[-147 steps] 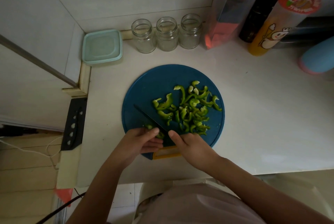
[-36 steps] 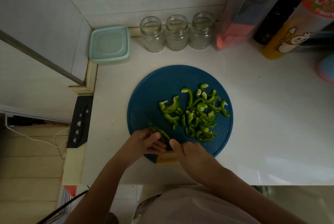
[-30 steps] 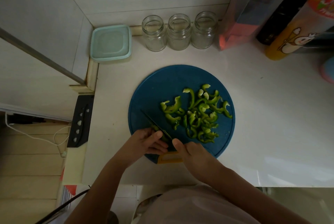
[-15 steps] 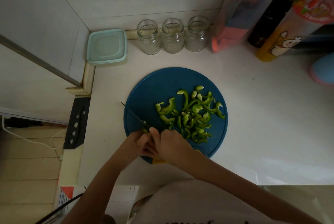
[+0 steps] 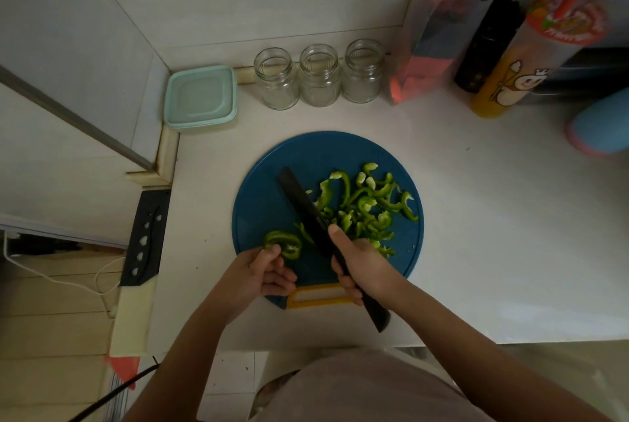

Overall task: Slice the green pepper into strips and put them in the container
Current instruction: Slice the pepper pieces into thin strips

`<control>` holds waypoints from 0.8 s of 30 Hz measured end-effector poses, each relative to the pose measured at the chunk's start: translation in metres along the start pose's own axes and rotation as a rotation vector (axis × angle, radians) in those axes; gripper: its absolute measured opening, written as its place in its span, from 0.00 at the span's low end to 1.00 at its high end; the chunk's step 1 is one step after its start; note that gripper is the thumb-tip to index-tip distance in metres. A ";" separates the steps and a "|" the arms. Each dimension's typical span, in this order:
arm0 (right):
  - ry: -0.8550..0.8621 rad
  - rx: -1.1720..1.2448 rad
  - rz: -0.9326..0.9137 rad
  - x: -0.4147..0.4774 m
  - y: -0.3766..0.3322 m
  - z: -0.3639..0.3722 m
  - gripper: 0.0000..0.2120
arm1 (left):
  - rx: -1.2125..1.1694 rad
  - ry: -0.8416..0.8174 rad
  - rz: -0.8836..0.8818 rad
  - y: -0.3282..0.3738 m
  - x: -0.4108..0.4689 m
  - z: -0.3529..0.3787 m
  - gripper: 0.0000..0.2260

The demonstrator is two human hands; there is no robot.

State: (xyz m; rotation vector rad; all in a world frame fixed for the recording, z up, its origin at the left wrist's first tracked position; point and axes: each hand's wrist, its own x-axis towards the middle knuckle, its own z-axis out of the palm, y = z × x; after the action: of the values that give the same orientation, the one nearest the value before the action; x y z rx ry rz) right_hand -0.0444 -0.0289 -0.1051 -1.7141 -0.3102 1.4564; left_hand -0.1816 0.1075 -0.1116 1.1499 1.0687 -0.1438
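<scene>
My right hand [image 5: 360, 268] is gripping the knife [image 5: 306, 207], blade touching the pepper strips [image 5: 367, 203] | my left hand [image 5: 258, 273] is pinching a pepper piece [image 5: 284, 244] on the board [image 5: 269, 190] | lidded container [image 5: 200, 96] is sitting in the bench [image 5: 493, 217] corner.

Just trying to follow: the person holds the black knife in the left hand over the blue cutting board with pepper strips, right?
Not quite. The head view shows the right hand gripping the black knife, over the blue cutting board with pepper strips; the left hand pinches a pepper piece.
</scene>
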 end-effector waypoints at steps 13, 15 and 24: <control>0.114 -0.596 -0.387 -0.014 0.018 0.018 0.27 | 0.289 0.046 -0.043 0.006 -0.012 -0.005 0.16; 0.119 -0.721 -0.414 -0.014 0.023 0.020 0.28 | 0.311 0.030 -0.016 0.004 -0.013 -0.006 0.15; 0.064 -0.756 -0.478 -0.014 0.032 0.019 0.32 | 0.301 -0.062 -0.010 0.006 -0.019 -0.015 0.16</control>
State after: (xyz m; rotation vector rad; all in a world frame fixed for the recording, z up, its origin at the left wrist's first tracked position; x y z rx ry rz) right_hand -0.0757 -0.0496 -0.1176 -2.0514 -1.2654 0.9716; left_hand -0.1973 0.1147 -0.0937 1.4002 1.0203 -0.3549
